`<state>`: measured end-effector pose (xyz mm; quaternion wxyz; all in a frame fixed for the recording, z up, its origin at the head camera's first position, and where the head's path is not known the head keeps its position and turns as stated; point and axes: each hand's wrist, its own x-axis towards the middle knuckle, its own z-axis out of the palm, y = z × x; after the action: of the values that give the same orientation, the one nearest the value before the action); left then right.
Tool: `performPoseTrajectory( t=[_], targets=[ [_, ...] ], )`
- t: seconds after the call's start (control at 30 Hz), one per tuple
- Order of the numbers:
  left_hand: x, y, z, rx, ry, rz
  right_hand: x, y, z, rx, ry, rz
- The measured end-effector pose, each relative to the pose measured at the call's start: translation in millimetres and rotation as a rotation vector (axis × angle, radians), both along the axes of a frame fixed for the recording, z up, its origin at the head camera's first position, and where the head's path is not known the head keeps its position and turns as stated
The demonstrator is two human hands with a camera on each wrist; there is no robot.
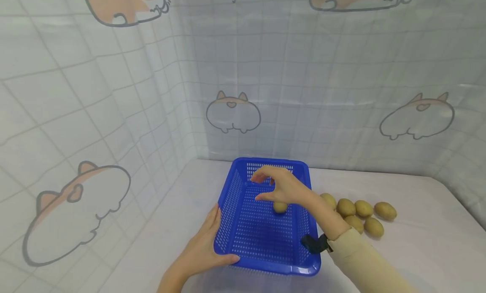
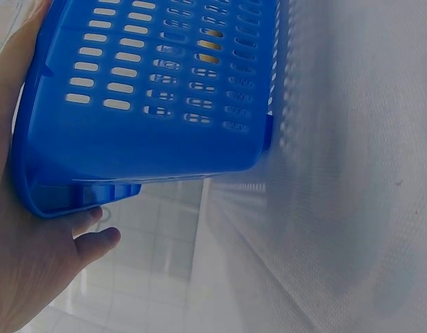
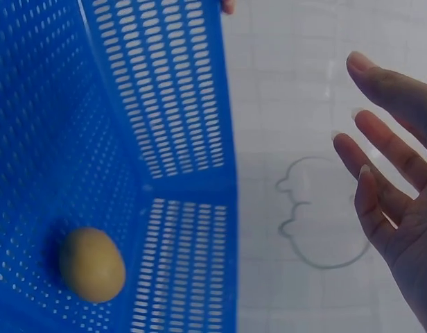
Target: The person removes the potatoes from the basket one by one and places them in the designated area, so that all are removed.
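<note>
A blue plastic basket [image 1: 262, 265] with slotted walls stands on the table, and one potato [image 3: 92, 265] lies on its floor. At the near left corner of the basket, my left hand [image 1: 203, 242] holds the rim, thumb over the near edge and fingers along the left side. Above the basket's interior is my right hand [image 1: 282, 185], fingers curved and spread from the thumb with nothing between them. In the head view it partly covers the potato in the basket. The right wrist view shows the same empty hand [image 3: 401, 187] higher than the potato.
Several loose potatoes [image 1: 363, 209] lie on the white table [image 1: 414, 246] to the right of the basket, some partly hidden by the right forearm. A white grid-patterned curtain [image 1: 322, 116] with cartoon animals hangs at the back and left. A dark strap [image 1: 316, 244] is on the right wrist.
</note>
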<state>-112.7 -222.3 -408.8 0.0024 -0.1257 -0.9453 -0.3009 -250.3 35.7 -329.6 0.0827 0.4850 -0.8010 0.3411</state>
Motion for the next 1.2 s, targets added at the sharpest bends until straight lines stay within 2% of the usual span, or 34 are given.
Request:
performPoseTrajectory(
  t=[0.13,0.33,0.53,0.67,0.77,0.97,1.1,1.2],
  targets=[
    [-1.4,-1,-0.6,-0.01,-0.01,-0.007,-10.6,-5,-8.2,0.019,-0.073,-0.049],
    [-1.9,-1,-0.8,0.003,-0.008,-0.009,-23.9,-14,-25.7,0.054,-0.115,-0.133],
    [-1.7,0,-2.3,0.001,0.002,-0.015,-27.2,-19,-43.6,0.148,-0.212,-0.218],
    [-1.2,0,-1.7,0.009,0.002,-0.016,-27.4,-21,-51.3,0.212,-0.231,-0.284],
    [-1.5,1,-0.6,0.012,0.002,-0.013,-26.1,-20,-55.4,0.31,-0.221,-0.357],
    [-2.0,0,-0.3,-0.004,-0.015,-0.004,-24.0,-17,-61.3,0.527,-0.182,-0.566],
    [-3.1,0,-0.8,-0.015,-0.012,-0.012,-24.0,-15,-68.7,0.641,-0.291,-0.635],
    [-3.0,0,-1.2,-0.019,-0.009,-0.012,-24.0,-14,-73.0,0.674,-0.399,-0.647]
  ],
)
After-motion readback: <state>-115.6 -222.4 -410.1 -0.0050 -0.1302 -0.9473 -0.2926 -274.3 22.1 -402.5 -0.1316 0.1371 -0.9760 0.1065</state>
